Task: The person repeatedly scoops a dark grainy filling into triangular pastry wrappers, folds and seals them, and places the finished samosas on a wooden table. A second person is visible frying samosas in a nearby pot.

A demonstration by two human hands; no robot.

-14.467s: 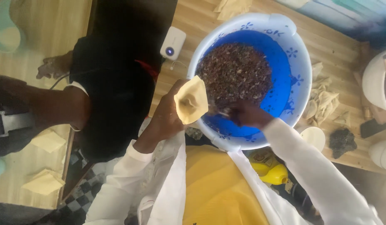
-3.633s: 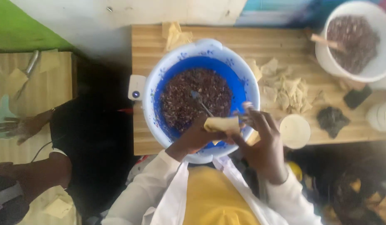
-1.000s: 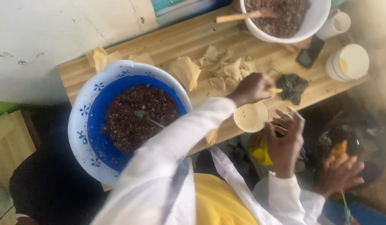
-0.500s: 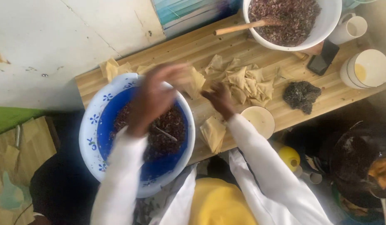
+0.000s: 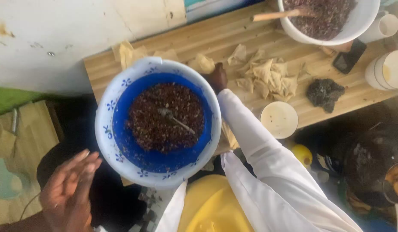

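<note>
Pastry wrappers [image 5: 267,79] beyond the blue bowl [image 5: 158,124]: we're reaching carefully; right hand [image 5: 217,78] grip unclear, left hand [image 5: 70,191] hanging released.

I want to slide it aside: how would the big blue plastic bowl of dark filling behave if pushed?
The blue plastic bowl probably feels heavy, being well filled with dark filling. It overhangs the wooden table edge, so a push might tip it. The spoon could shift.
</note>
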